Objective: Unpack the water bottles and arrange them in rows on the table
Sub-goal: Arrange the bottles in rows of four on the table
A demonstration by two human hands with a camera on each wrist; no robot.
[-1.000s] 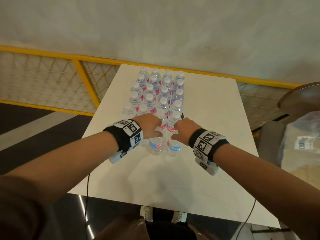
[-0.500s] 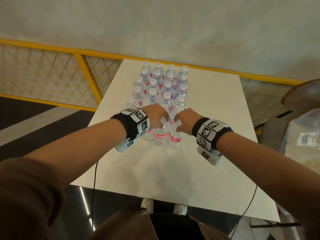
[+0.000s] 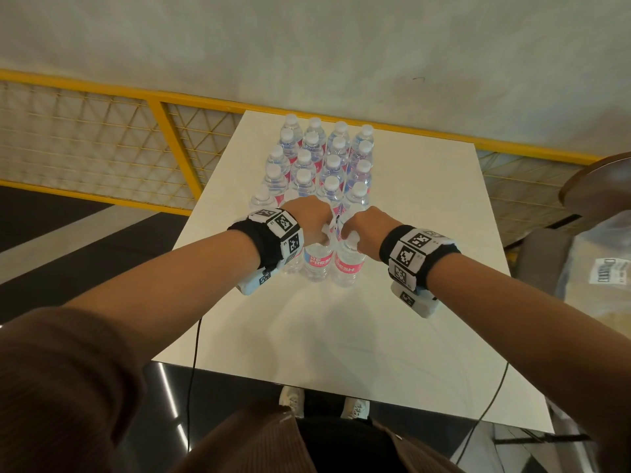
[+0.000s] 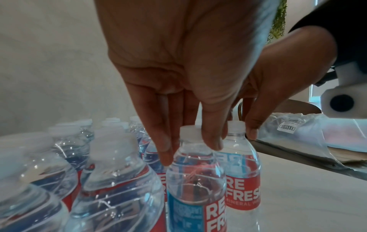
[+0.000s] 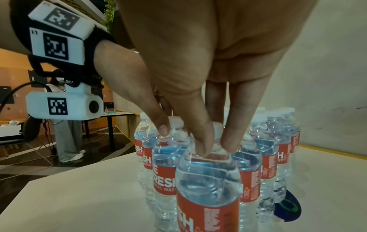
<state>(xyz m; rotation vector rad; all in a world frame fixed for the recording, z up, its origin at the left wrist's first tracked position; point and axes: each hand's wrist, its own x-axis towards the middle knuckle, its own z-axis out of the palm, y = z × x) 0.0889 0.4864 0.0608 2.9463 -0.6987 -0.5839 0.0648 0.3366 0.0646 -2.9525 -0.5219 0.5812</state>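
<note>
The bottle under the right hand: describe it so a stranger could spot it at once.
On the white table stands a block of water bottles. At its near edge, two front bottles stand side by side. The bottle is the right-hand one, its cap pinched by the right hand; its neighbour is under the left hand.

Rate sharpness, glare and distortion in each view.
Head: wide-angle bend in the yellow railing, soft sheen on the table. Left wrist: nearest bottles blurred, labels beyond readable. Right wrist: front bottle fairly sharp, background dim and soft.
</note>
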